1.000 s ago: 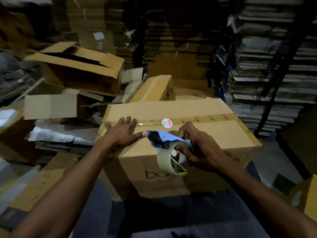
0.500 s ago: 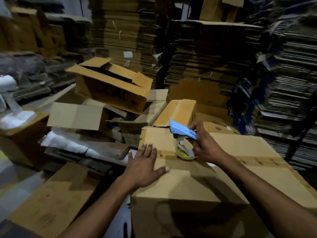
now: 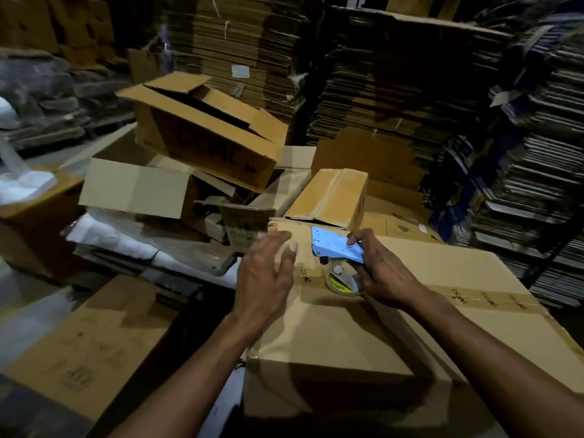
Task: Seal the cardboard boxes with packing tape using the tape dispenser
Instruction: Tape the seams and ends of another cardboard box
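While the right hand (image 3: 384, 278) clenched the blue tape dispenser (image 3: 336, 249) on the big closed box (image 3: 363, 336), its clear roll (image 3: 343, 281) touching the top, the left hand (image 3: 264, 279) hovered at nine o'clock of it, fingers relaxed and grasping nothing. At eleven o'clock an open box (image 3: 208, 131) lay tilted on the pile; I could not see inside. A smaller taped box (image 3: 328, 196) stood at twelve.

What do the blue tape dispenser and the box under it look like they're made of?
Tape dispenser: blue body with a smooth painted or moulded look; metal or plastic, hard to tell. It holds a glossy, see-through roll. Box: brown corrugated cardboard, matte, with creased flaps and a shinier tape strip along the seam.
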Action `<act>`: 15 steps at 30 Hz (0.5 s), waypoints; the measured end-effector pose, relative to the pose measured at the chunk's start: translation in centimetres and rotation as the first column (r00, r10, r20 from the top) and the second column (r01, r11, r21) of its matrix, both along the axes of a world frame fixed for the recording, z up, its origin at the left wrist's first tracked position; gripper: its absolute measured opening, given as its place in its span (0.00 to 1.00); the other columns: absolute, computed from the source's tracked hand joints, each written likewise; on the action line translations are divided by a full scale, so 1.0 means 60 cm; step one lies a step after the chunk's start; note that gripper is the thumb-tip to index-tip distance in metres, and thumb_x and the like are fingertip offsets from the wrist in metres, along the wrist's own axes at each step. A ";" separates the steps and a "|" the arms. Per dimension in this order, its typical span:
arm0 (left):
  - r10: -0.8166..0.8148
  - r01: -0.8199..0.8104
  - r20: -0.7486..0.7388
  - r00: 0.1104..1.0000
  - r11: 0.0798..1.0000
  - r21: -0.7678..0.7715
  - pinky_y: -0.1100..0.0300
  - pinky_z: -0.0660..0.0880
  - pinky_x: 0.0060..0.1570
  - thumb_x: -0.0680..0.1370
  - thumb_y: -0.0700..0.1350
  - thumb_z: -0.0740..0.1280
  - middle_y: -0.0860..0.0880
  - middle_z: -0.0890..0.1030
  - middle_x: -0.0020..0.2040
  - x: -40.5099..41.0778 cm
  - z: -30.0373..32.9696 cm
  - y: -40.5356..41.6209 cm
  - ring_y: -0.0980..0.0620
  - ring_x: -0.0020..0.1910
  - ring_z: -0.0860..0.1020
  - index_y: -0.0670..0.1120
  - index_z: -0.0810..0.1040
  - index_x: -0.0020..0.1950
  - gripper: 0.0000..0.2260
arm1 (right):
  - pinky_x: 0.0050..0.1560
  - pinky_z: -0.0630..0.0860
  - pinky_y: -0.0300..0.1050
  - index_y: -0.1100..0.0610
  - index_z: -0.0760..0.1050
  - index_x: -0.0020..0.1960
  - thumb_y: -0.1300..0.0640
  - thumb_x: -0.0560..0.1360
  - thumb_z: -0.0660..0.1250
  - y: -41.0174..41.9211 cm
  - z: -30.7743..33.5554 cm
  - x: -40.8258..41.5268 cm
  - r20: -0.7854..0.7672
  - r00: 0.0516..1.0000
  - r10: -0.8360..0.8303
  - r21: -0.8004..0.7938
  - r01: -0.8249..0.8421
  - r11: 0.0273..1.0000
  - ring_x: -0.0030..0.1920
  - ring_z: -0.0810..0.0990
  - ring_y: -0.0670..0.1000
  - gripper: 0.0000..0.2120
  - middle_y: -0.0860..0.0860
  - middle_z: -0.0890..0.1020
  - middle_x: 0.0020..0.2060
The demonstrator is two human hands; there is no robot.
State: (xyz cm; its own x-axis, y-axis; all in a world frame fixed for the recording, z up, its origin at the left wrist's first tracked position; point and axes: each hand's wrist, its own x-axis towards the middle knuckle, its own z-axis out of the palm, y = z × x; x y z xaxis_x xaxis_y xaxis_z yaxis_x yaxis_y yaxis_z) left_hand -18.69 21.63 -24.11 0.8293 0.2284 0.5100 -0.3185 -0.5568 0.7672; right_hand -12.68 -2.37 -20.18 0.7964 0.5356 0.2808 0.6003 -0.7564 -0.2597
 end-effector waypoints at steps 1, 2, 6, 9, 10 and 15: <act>0.005 -0.010 -0.031 1.000 0.987 -0.159 0.48 0.79 0.61 0.85 0.57 0.62 0.51 0.84 0.61 0.002 0.013 -0.003 0.54 0.63 0.79 0.49 0.82 0.65 0.17 | 0.33 0.63 0.36 0.43 0.55 0.62 0.62 0.79 0.66 0.001 0.000 -0.002 -0.004 1.000 -0.003 -0.017 0.003 1.000 0.37 0.69 0.43 0.25 0.48 0.69 0.51; -0.033 -0.011 -0.136 0.990 0.950 -0.311 0.51 0.82 0.50 0.85 0.58 0.63 0.52 0.85 0.54 0.006 0.026 -0.006 0.52 0.54 0.83 0.49 0.83 0.60 0.16 | 0.33 0.62 0.36 0.42 0.55 0.62 0.62 0.79 0.66 0.001 0.000 -0.003 -0.009 1.000 -0.001 -0.031 0.001 1.000 0.38 0.69 0.43 0.25 0.49 0.70 0.52; -0.442 -0.143 -0.448 0.777 0.569 -0.810 0.56 0.75 0.29 0.83 0.55 0.67 0.41 0.82 0.40 0.029 0.057 -0.027 0.47 0.31 0.78 0.38 0.80 0.55 0.18 | 0.34 0.61 0.35 0.42 0.54 0.63 0.64 0.77 0.67 0.000 0.000 -0.006 -0.026 0.999 0.024 -0.060 -0.025 0.998 0.39 0.67 0.41 0.28 0.54 0.73 0.58; -0.464 -0.178 -0.474 0.749 0.548 -0.817 0.60 0.71 0.26 0.83 0.48 0.68 0.43 0.81 0.37 0.028 0.060 -0.042 0.51 0.26 0.76 0.38 0.82 0.54 0.13 | 0.35 0.61 0.34 0.41 0.54 0.65 0.63 0.78 0.67 0.000 0.000 -0.006 -0.030 0.999 0.019 -0.059 -0.020 0.998 0.41 0.69 0.43 0.29 0.54 0.73 0.62; -0.428 -0.187 -0.471 0.771 0.554 -0.811 0.60 0.70 0.26 0.84 0.45 0.68 0.43 0.81 0.36 0.026 0.060 -0.046 0.52 0.25 0.74 0.39 0.82 0.51 0.10 | 0.36 0.62 0.35 0.40 0.55 0.66 0.62 0.78 0.68 0.001 0.002 -0.005 -0.028 0.999 0.026 -0.054 -0.027 0.998 0.43 0.70 0.44 0.30 0.53 0.73 0.63; -0.231 -0.140 -0.478 0.847 0.770 -0.622 0.61 0.74 0.23 0.85 0.42 0.66 0.43 0.79 0.30 0.025 0.054 -0.015 0.53 0.21 0.72 0.38 0.81 0.44 0.12 | 0.51 0.70 0.43 0.39 0.59 0.78 0.48 0.83 0.63 0.024 0.034 -0.005 0.000 0.988 0.155 -0.223 -0.151 0.963 0.59 0.72 0.53 0.26 0.51 0.68 0.67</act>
